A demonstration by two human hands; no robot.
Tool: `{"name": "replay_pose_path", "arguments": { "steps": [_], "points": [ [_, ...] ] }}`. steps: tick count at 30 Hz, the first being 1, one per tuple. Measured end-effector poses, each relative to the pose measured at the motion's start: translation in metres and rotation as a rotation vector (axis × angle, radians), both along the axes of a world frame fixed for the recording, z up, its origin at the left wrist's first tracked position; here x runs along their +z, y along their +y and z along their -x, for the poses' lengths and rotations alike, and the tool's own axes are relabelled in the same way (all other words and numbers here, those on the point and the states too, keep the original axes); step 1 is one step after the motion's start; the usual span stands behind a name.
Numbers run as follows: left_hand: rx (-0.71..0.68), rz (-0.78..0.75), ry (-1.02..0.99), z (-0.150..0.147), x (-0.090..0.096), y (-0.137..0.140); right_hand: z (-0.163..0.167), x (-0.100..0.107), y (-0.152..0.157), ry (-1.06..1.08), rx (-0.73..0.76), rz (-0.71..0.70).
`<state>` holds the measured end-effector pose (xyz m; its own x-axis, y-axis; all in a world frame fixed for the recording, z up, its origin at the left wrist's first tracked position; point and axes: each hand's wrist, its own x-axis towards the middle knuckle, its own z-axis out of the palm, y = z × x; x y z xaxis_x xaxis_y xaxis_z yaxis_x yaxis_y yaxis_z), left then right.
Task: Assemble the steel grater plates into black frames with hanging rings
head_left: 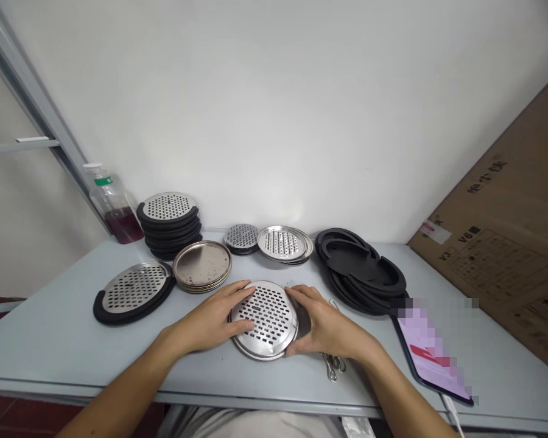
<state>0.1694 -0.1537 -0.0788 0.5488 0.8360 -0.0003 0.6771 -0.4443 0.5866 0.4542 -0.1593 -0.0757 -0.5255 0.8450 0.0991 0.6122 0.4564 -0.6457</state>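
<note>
White wall (pixel 274 121) behind, pale gray table (pixel 64 359) below. Perforated metal disc (pixel 270 316) at lower center of frame, between both hands. Left hand (pixel 214 319) spread wide, thumb and fingertips on disc top, left side. Right hand (pixel 324 328) also wide, fingers and thumb at disc's right edge. Metal clips (pixel 333 368) beside right wrist, partly hidden. Stacked metal dishes (pixel 202 264) left of center; black ring pile (pixel 369 277) right of center; phone (pixel 432 359) lower right; bottle (pixel 123 222) with dark red liquid, left.
</note>
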Motion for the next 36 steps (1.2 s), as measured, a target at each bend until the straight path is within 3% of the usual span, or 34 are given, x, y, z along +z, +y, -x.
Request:
{"name": "replay_pose_path", "arguments": {
  "steps": [2,6,8,19,33,36],
  "points": [
    [0.005,0.002,-0.014,0.000,0.000,0.000,-0.006,0.003,0.004,0.049,-0.063,-0.002],
    [0.014,0.010,-0.033,0.000,0.000,0.001,-0.023,0.003,0.017,0.097,-0.407,-0.036],
    [0.019,0.016,-0.037,0.000,0.001,0.001,-0.030,0.000,0.022,0.059,-0.504,-0.043],
    [0.014,0.003,-0.049,0.002,-0.001,0.002,-0.028,-0.010,0.024,-0.188,-0.508,-0.118],
    [0.017,0.012,-0.038,0.001,0.001,0.001,-0.018,-0.014,0.021,-0.234,-0.409,-0.098],
    [0.010,0.011,-0.034,0.001,0.002,0.001,-0.016,-0.014,0.020,-0.239,-0.451,-0.178]
  ]
}}
